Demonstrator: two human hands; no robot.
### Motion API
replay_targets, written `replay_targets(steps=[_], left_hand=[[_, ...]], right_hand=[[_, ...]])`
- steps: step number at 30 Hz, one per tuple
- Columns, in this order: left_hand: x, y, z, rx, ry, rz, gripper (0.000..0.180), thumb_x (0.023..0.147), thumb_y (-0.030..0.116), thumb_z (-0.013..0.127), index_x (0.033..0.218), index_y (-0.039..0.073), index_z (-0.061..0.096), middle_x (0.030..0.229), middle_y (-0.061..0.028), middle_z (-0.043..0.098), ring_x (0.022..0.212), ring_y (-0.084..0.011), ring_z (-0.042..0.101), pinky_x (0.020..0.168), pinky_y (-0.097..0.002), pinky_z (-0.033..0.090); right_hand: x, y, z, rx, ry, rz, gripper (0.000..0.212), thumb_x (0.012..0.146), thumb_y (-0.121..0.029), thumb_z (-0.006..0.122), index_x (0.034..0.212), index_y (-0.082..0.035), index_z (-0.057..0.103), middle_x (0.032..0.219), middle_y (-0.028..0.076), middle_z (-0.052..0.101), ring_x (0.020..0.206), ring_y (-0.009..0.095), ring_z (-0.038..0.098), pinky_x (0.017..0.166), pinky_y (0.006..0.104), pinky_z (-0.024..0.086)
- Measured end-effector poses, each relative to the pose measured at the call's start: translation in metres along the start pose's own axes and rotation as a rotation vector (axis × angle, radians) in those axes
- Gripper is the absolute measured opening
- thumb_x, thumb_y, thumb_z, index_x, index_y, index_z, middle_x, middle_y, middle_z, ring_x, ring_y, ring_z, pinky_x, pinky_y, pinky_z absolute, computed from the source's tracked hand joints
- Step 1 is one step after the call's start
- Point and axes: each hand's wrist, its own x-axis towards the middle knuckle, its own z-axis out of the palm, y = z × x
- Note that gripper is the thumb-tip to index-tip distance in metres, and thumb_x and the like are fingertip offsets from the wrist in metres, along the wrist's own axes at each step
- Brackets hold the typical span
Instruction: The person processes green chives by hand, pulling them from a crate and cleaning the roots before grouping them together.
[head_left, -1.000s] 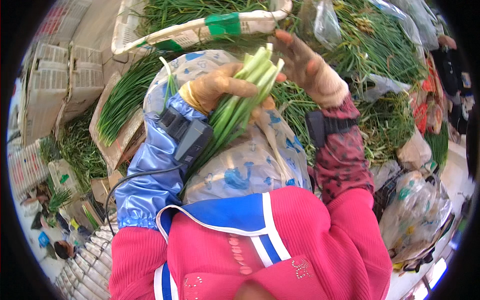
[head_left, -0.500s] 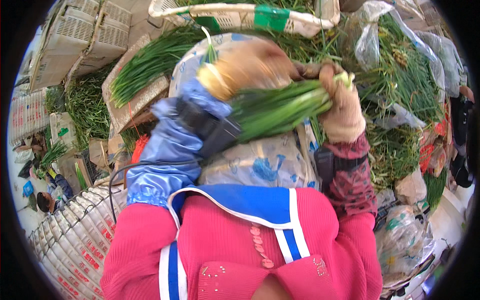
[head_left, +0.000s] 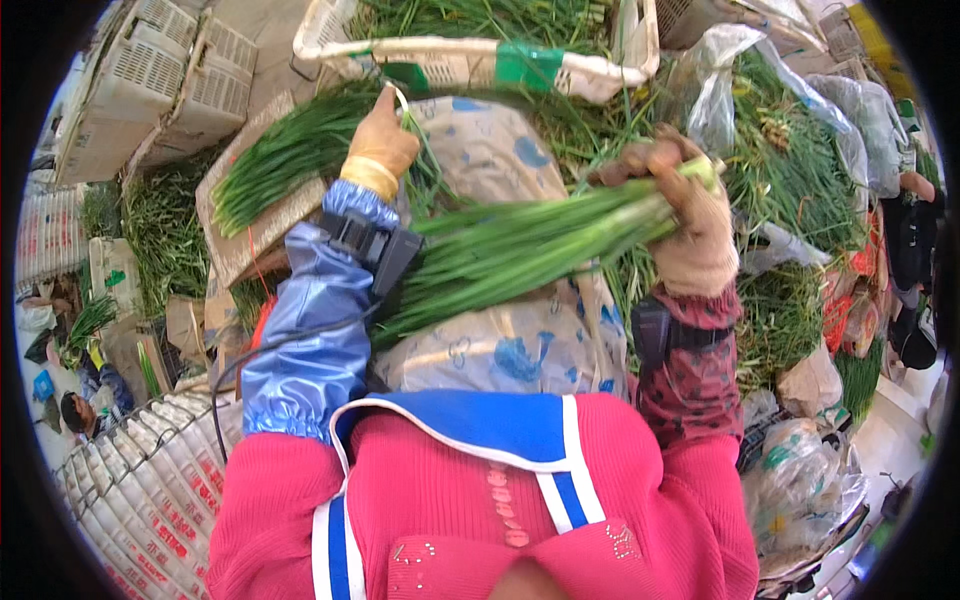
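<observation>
My gloved right hand [head_left: 690, 205] is closed around the pale stem ends of a bunch of green chives [head_left: 530, 245]. The leaves fan out leftward above my lap. At the upper left, my gloved left hand [head_left: 383, 145] has its index finger stretched upward beside a thin pale-ended stalk [head_left: 405, 108]. Its other fingers look bent and are partly hidden; I see no bunch in that hand. Under the bunch lies a bulging, blue-patterned plastic covering [head_left: 500, 355]. Close to my left hand, a pile of chives [head_left: 295, 155] rests on a board [head_left: 262, 235].
A white plastic crate [head_left: 450, 62] holding greens stands ahead. Clear plastic [head_left: 712, 75] and loose leaves [head_left: 795, 150] cover the right side. Stacked crates [head_left: 150, 90] stand far left, with a person [head_left: 95, 400] below them. A cable [head_left: 225, 385] runs along my left arm.
My left hand has moved from near the stem ends, beside my right hand, back to the upper left at the thin stalk. My right hand still grips the bunch.
</observation>
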Motion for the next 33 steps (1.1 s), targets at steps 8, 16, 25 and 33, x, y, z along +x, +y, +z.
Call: replay_targets(steps=[8, 16, 25, 33], left_hand=[[-0.032, 0.039, -0.034, -1.284, -0.133, 0.013, 0.067, 0.07, -0.012, 0.048, 0.136, 0.003, 0.048, 0.111, -0.0079, 0.067, 0.06, -0.0014, 0.047, 0.047, -0.0152, 0.032], [-0.076, 0.151, -0.034, -0.89, -0.389, 0.565, 0.051, 0.078, -0.015, 0.043, 0.125, -0.003, 0.057, 0.125, -0.0111, 0.062, 0.11, -0.0159, 0.06, 0.097, -0.0263, 0.044], [-0.054, 0.138, -0.043, -0.024, -0.315, 0.524, 0.046, 0.083, 0.007, 0.058, 0.128, 0.017, 0.058, 0.107, -0.0182, 0.066, 0.096, -0.0342, 0.065, 0.084, -0.0365, 0.05], [-0.005, 0.036, -0.06, 0.196, -0.146, 0.41, 0.063, 0.074, 0.025, 0.073, 0.13, 0.005, 0.052, 0.121, -0.0204, 0.061, 0.113, -0.0358, 0.058, 0.097, -0.0411, 0.046]], right_hand=[[-0.014, -0.077, 0.023, -0.12, 0.32, -0.189, 0.02, 0.082, -0.024, 0.064, 0.09, -0.007, 0.057, 0.089, 0.008, 0.062, 0.073, 0.022, 0.061, 0.08, 0.0432, 0.054], [0.027, -0.082, 0.052, -0.268, 0.03, -0.167, 0.038, 0.084, -0.007, 0.065, 0.119, 0.004, 0.058, 0.087, 0.006, 0.065, 0.075, 0.015, 0.065, 0.067, 0.026, 0.053], [0.011, -0.206, 0.048, -0.914, 0.037, -0.917, 0.022, 0.092, -0.016, 0.053, 0.102, 0.001, 0.064, 0.097, 0.014, 0.067, 0.086, 0.025, 0.066, 0.079, 0.0359, 0.054], [0.035, -0.248, 0.127, -0.754, 0.574, -0.773, 0.013, 0.082, -0.011, 0.061, 0.085, 0.002, 0.066, 0.071, 0.013, 0.063, 0.071, 0.023, 0.063, 0.067, 0.0343, 0.051]])
